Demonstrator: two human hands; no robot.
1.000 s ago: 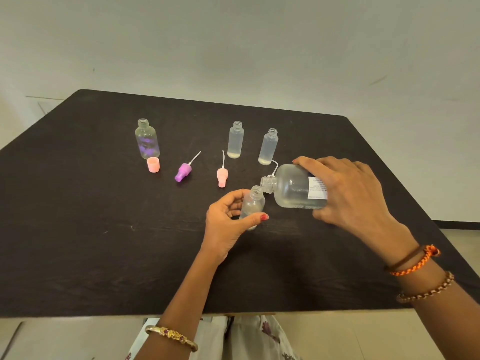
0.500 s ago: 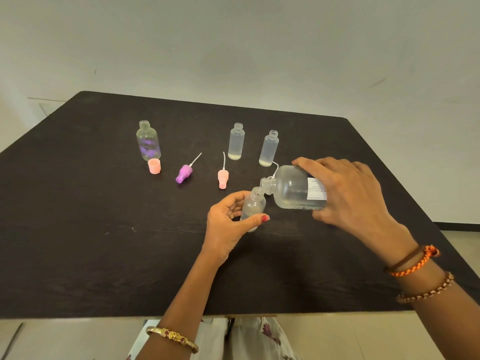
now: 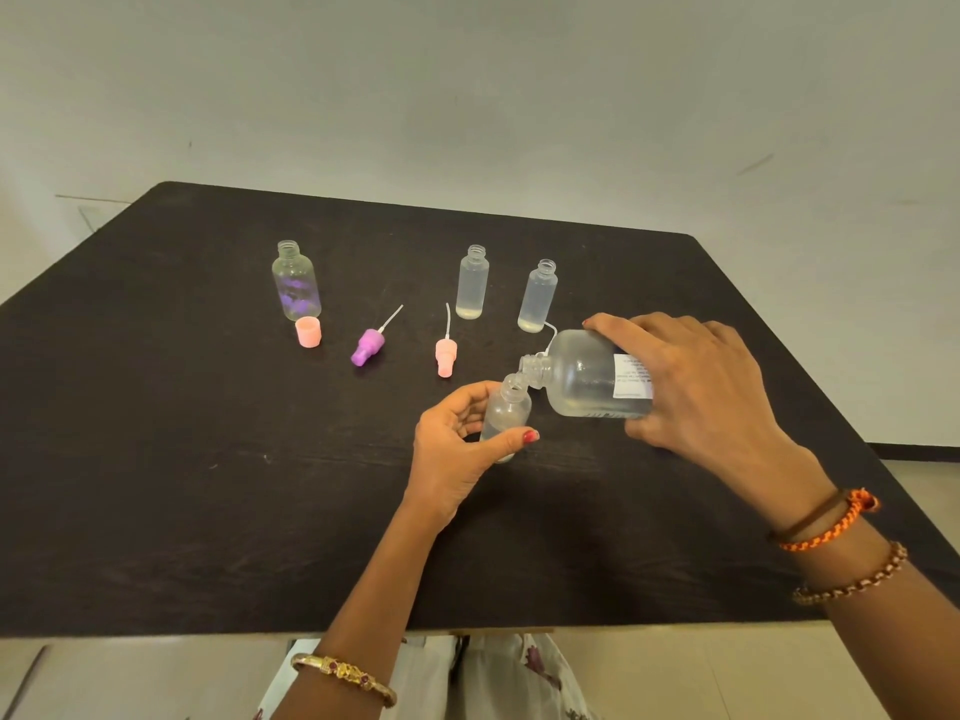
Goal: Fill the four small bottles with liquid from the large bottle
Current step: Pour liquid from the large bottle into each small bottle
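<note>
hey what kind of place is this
Probably a plain indoor room with a simple work table, not clearly a lab: a bare black table, a blank pale wall, and tiled floor beyond.

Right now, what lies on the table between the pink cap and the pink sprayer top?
In the head view, a purple sprayer top lies on its side between the pink cap and the pink sprayer top, its thin tube pointing away from the person.

The light is soft and even, and the picture is bright and sharp. The dark counter (image 3: 156,459) shows only faint shadows. Its edges bend near the picture's sides.
</note>
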